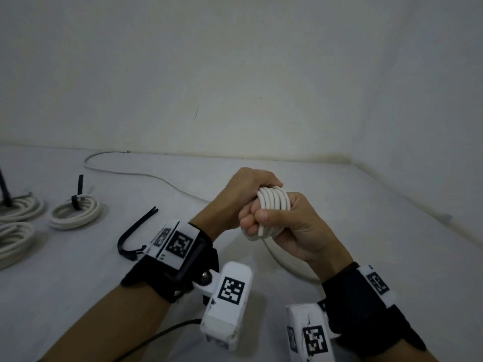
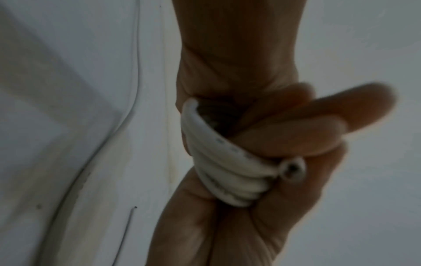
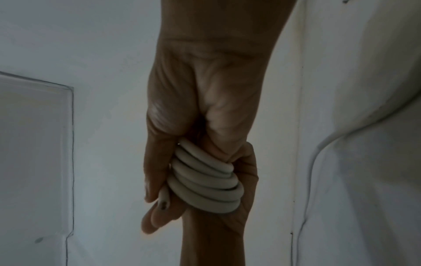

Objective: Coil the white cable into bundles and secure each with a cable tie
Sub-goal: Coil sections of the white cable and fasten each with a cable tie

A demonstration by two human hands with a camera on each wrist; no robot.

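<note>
Fingers (image 1: 249, 223) of both hands, left hand (image 1: 243, 194) and right hand (image 1: 295, 228), are curled tight around the coiled white cable (image 1: 274, 202), held at frame centre above the desk (image 1: 366, 218).

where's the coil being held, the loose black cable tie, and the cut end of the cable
coil (image 1: 274, 202), head view, on the stacked white turns between the two hands
loose black cable tie (image 1: 136, 228), head view, on its long strap lying on the table
cut end of the cable (image 2: 292, 168), left wrist view, on its round open tip
</note>
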